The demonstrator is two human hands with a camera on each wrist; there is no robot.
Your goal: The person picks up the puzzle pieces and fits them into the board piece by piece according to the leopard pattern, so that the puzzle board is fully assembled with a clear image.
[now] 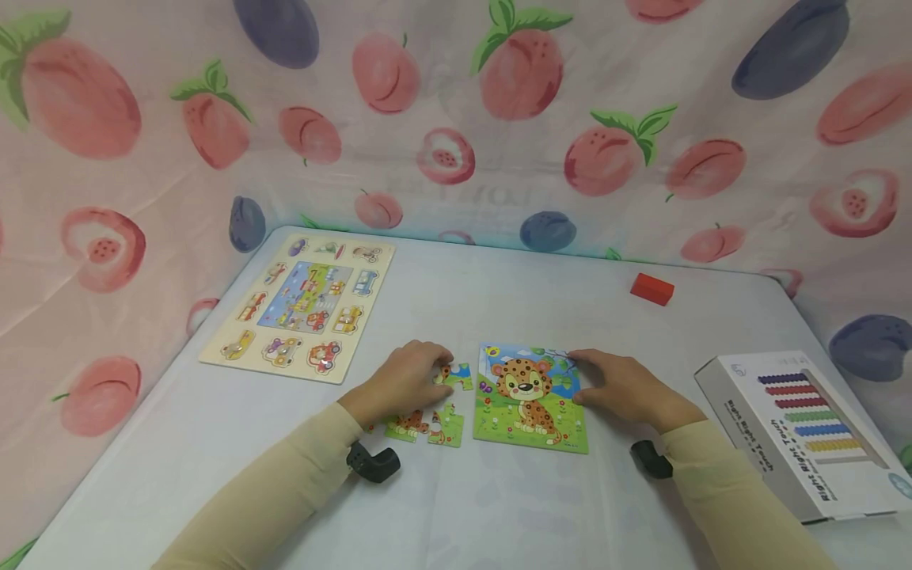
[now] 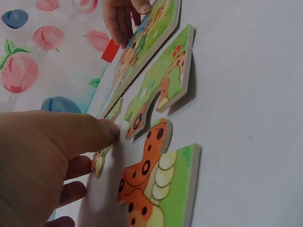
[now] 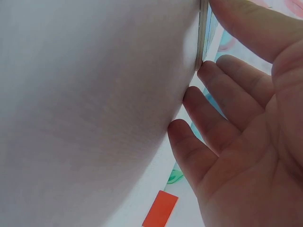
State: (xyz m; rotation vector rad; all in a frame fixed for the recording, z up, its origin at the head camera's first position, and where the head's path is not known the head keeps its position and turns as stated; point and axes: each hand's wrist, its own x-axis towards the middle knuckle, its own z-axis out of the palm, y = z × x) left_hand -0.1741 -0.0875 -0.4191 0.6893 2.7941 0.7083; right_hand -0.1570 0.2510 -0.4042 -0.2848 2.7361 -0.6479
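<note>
A square leopard puzzle board [image 1: 530, 412] lies flat on the table between the two hands. My left hand [image 1: 402, 382] pinches a small jigsaw piece [image 1: 461, 375] between thumb and fingers, just left of the board. Below that hand lie a piece with a green edge and spotted tail [image 2: 158, 78] and a piece with orange spotted paws [image 2: 151, 175]. My right hand [image 1: 630, 388] rests at the board's upper right edge, thumb and fingertips against it, fingers loosely extended. In the right wrist view its fingertips touch the table beside the board's edge [image 3: 202, 38].
A wooden vehicle puzzle board [image 1: 235, 366] lies at the back left. Toward the back right is a red block [image 1: 651, 289]. A white box [image 1: 848, 483] with rows of coloured beads on its face stands at the right. A fruit-print cloth [image 1: 442, 95] hangs behind the table.
</note>
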